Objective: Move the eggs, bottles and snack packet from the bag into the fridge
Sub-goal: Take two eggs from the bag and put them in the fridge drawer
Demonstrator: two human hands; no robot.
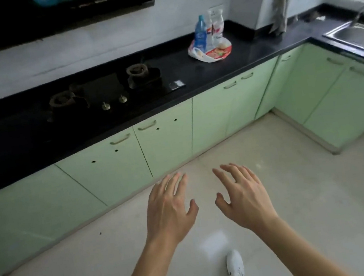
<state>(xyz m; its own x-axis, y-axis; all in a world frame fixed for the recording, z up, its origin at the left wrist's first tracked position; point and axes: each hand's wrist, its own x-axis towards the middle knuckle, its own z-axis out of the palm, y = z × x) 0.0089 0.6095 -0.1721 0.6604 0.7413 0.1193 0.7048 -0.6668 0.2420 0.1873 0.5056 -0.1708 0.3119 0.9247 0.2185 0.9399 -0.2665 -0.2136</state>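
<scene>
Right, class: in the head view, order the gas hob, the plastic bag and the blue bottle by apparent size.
1. gas hob
2. plastic bag
3. blue bottle, standing in that bag, so equally far.

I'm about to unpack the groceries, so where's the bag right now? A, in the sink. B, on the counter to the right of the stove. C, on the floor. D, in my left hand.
B: the bag sits on the black counter to the right of the stove, with bottles standing up in it.
</scene>
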